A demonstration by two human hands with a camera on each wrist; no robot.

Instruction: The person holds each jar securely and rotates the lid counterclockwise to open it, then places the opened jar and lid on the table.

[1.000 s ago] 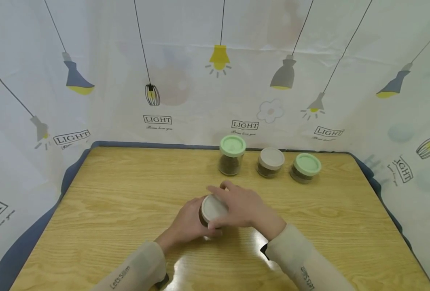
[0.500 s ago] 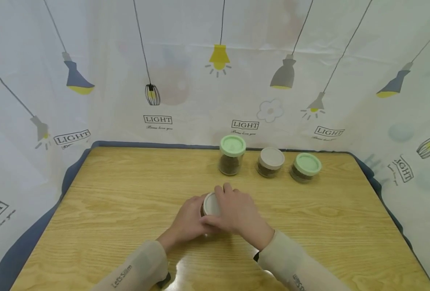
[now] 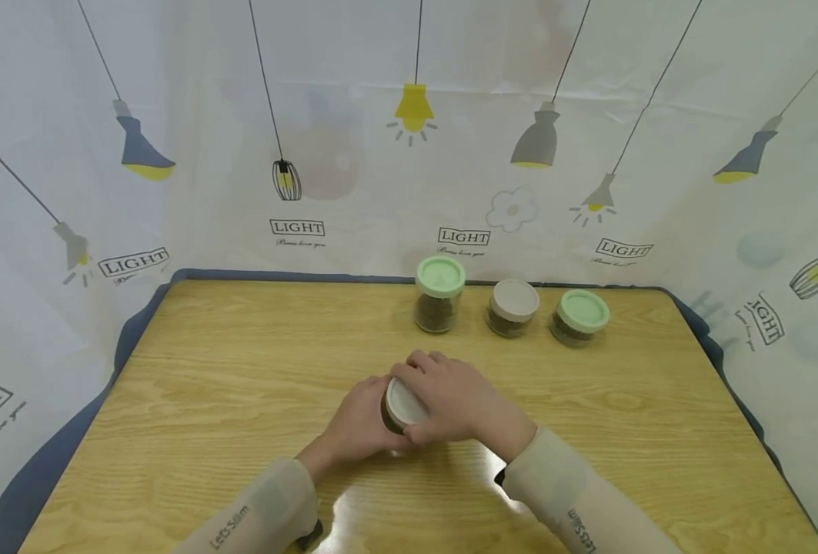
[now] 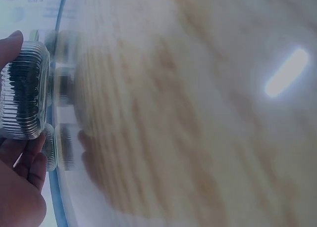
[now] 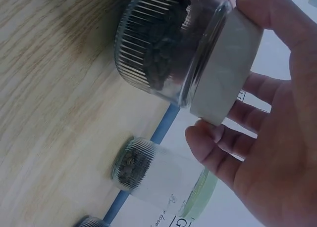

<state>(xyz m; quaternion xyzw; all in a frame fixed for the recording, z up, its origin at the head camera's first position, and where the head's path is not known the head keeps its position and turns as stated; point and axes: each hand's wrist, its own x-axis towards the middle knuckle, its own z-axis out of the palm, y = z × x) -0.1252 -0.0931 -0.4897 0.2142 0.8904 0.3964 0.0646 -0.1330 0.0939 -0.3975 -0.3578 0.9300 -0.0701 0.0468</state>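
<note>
A ribbed glass jar (image 5: 153, 44) with dark, seed-like pieces inside is held between both hands over the middle of the table. My left hand (image 3: 356, 419) grips its glass body from the left; the thumb and fingertips on either side show in the left wrist view. On top of the jar sits a pale grey-white lid (image 5: 225, 68), its rim right against the glass. My right hand (image 3: 453, 400) holds this lid from the right, with the thumb at the near edge and the fingers round the far edge. The palm side partly covers the lid in the head view.
Behind the hands, three lidded jars stand in a row near the table's back edge: a tall green-lidded jar (image 3: 439, 296), a short white-lidded jar (image 3: 512, 308) and a short green-lidded jar (image 3: 579, 317). A lamp-print curtain (image 3: 367, 223) surrounds the wooden table (image 3: 242, 338).
My right hand turned over the lid, covering more of it half a second ago, then swung back right with its fingers at the rim. The left hand and the jar stay nearly in place.
</note>
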